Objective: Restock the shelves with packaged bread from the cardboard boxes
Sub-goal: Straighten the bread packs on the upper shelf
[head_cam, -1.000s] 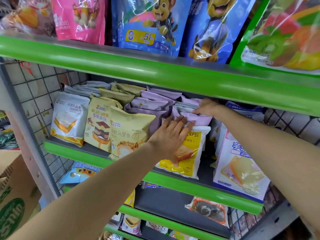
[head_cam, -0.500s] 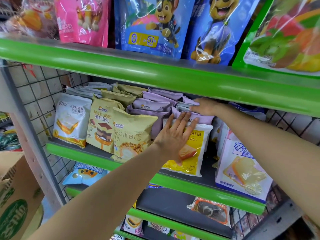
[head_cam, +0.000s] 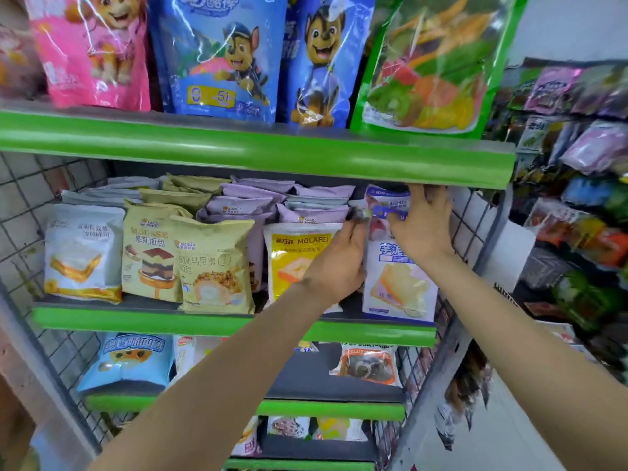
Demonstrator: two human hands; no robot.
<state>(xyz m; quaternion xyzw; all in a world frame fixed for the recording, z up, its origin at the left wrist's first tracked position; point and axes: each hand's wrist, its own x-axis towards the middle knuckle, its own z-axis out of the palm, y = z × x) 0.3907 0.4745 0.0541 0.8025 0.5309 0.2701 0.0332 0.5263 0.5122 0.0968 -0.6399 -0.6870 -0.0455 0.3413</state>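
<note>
both hands up at the right end of the middle shelf [head_cam: 234, 326], close together. left hand [head_cam: 334, 263] with its back to the camera, fingers curled at the top edge of a bread packet; exactly which packet cannot be told through the blur. right hand [head_cam: 423, 226] just beside it, fingers bent over the top of a white and blue bread packet [head_cam: 387, 202] tucked right under the green lip of the upper shelf [head_cam: 258, 154].

directly below the right hand, touching its wrist side: a white packet with blue print [head_cam: 399, 283] showing a slice of layered toast, upright at the shelf's front edge against the wire side panel [head_cam: 472, 226]. partly behind the left hand: a yellow and white molafei packet [head_cam: 292, 256], upright, a toast picture on it.

further left along the same shelf, front row upright: a tan packet with a nut-topped bun [head_cam: 214, 266], a tan mousse packet with a layered cake [head_cam: 149, 249], a white packet with a sandwich slice [head_cam: 83, 253]. behind these, rows of lilac packets [head_cam: 244, 205], olive ones and pale grey ones, leaning back.

above, on the upper shelf: pink and blue cartoon-dog pouches [head_cam: 217, 56] and a green dried-fruit pouch [head_cam: 431, 62]. below: a light blue packet [head_cam: 129, 362] and a chocolate-bread packet [head_cam: 367, 365].
</note>
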